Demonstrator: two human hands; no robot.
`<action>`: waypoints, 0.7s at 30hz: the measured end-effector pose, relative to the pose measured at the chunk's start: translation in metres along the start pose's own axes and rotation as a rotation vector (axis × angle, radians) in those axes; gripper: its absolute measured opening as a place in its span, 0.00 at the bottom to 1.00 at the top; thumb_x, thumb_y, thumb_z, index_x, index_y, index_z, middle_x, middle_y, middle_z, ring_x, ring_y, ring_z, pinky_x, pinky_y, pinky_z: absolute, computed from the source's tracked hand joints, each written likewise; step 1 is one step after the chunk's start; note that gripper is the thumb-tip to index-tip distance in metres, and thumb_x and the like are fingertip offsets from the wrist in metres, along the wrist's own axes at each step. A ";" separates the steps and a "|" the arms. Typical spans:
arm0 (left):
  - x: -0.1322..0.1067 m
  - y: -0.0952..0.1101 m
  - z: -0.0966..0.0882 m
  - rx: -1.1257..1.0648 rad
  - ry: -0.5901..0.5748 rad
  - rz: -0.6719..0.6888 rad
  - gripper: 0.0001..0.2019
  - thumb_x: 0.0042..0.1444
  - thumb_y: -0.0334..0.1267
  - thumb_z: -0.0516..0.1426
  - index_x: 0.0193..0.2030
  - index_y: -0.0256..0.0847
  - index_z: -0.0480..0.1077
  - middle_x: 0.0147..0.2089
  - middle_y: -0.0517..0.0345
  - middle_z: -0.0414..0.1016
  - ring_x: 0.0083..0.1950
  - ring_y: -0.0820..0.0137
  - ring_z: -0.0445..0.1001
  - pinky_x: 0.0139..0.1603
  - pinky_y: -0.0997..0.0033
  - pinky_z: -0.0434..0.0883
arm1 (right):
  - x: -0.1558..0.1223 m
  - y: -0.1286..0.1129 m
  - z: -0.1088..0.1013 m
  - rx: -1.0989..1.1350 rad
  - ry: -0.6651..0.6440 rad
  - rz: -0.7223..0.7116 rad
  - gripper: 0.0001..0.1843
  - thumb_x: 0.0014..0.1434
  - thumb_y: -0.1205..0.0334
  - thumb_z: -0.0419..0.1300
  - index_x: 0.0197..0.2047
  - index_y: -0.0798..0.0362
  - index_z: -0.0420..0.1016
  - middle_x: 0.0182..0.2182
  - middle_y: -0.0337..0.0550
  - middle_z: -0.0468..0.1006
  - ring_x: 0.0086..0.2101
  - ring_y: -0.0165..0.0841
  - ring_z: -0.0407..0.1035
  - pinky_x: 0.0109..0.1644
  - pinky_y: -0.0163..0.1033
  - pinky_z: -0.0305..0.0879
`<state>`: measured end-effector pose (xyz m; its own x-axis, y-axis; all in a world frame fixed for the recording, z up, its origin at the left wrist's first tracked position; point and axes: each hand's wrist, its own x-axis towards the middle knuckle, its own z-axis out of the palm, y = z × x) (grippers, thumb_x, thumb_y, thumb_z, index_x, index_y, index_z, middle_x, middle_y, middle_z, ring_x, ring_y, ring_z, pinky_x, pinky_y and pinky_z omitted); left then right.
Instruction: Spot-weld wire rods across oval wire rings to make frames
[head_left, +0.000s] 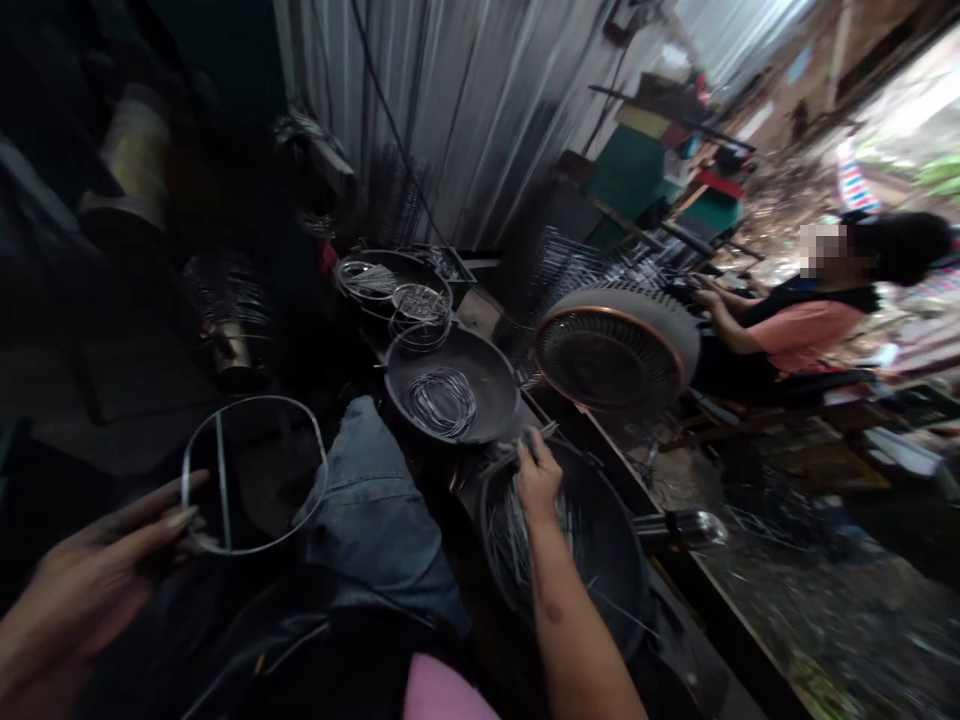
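Note:
My left hand [112,560] pinches the rim of a round wire ring with a straight cross bar [251,475], held up at the lower left. My right hand [538,478] reaches forward over a dark round pan [622,570] holding several loose straight wires [510,525]; its fingers are closed on a thin wire at the pan's far edge. My knee in blue jeans [379,510] lies between the two hands.
Beyond lie a dark pan with coiled wire rings [450,395] and further pans of rings [390,280]. A round fan grille [615,350] stands to the right. Another person [802,320] sits at the right. Corrugated metal sheeting [465,110] forms the back wall.

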<state>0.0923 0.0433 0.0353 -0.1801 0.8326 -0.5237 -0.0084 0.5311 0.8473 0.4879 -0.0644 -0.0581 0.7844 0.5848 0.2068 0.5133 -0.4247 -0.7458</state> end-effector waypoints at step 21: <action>0.031 -0.020 -0.061 -0.400 -0.241 0.167 0.24 0.41 0.31 0.62 0.48 0.32 0.70 0.24 0.61 0.71 0.21 0.73 0.72 0.26 0.71 0.69 | -0.087 -0.186 0.087 0.535 -1.155 -0.436 0.13 0.56 0.62 0.58 0.46 0.49 0.74 0.35 0.43 0.78 0.37 0.35 0.73 0.46 0.43 0.67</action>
<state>0.0267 0.0488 0.0074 0.0206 0.9389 -0.3436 -0.3846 0.3246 0.8641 0.2933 0.0239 0.0074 -0.2835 0.9582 0.0385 0.2380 0.1092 -0.9651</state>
